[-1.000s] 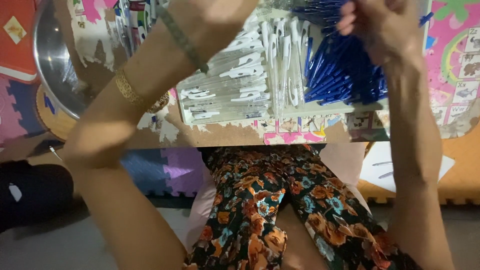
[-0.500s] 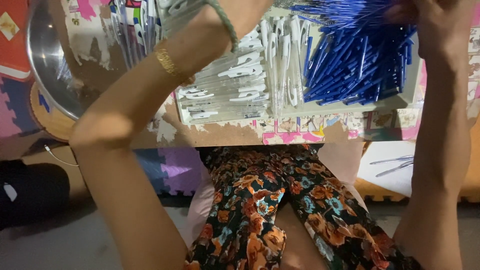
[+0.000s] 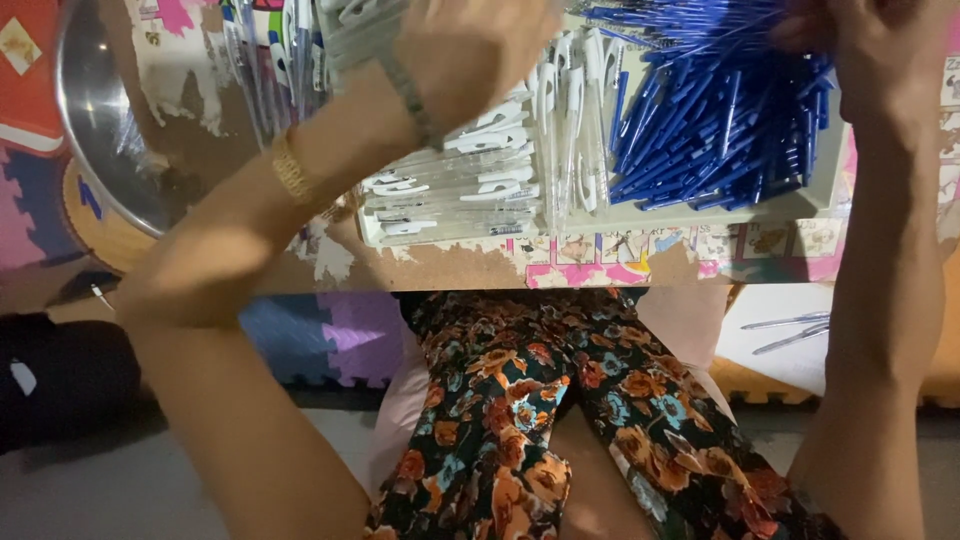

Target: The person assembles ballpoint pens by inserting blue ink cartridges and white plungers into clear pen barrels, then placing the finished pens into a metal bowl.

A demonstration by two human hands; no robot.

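My left hand (image 3: 470,50) is up at the top centre, its fingers curled around a bundle of clear and white pen pieces (image 3: 350,25). Below it lie rows of white pen pieces (image 3: 470,175) in a pale tray (image 3: 700,215). My right hand (image 3: 870,45) is at the top right, fingers closed on a fanned bunch of blue pens (image 3: 690,20) above the heap of blue pens (image 3: 710,130) in the same tray. A gold bangle (image 3: 290,165) and a green band are on my left wrist.
A steel bowl (image 3: 95,110) stands at the left on the low worn table (image 3: 450,270). Coloured foam mats (image 3: 300,335) cover the floor. A white sheet with loose pens (image 3: 790,335) lies at the right, a black bundle (image 3: 60,375) at the left. My floral trousers (image 3: 520,400) fill the lower middle.
Both hands have lifted toward the top of the view. The left hand has come up over the white pieces, and the right has shifted further right over the blue heap.
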